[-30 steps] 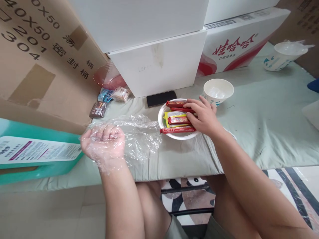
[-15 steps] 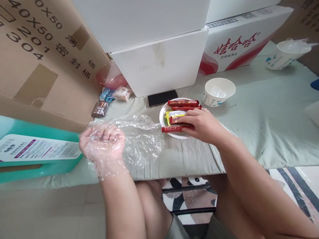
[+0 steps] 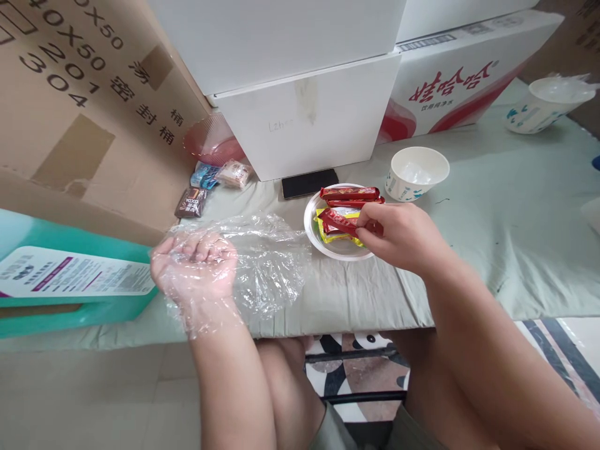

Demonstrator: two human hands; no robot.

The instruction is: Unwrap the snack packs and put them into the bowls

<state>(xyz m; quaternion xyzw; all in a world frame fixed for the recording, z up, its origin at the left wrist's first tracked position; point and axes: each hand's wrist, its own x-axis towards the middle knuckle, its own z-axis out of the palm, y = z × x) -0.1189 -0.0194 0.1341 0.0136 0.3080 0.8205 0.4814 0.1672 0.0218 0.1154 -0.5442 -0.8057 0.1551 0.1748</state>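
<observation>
My left hand (image 3: 201, 265) lies palm up at the left with its fingers curled in. A clear plastic bag (image 3: 269, 269) covers this hand and wrist and spreads to the right; the fingers hold it from within. My right hand (image 3: 398, 234) pinches a red-wrapped snack stick (image 3: 340, 222), tilted over a white bowl (image 3: 323, 249). Inside the bowl, more red-wrapped sticks (image 3: 349, 194) lie along the far rim. Yellow-edged packets (image 3: 321, 230) are beneath the held stick, partly hidden by it.
A black phone (image 3: 309, 184) lies behind the bowl. To its right stands a paper bowl (image 3: 417, 175) with clear plastic inside. Small snack packets (image 3: 191, 202) and a pink dish (image 3: 213, 140) are at the left. White boxes (image 3: 300, 134) and a cardboard carton (image 3: 94, 125) wall in the back.
My right hand has lifted a red-wrapped stick from the bowl's near rim and tilted it. The left hand and the bag stay nearly the same.
</observation>
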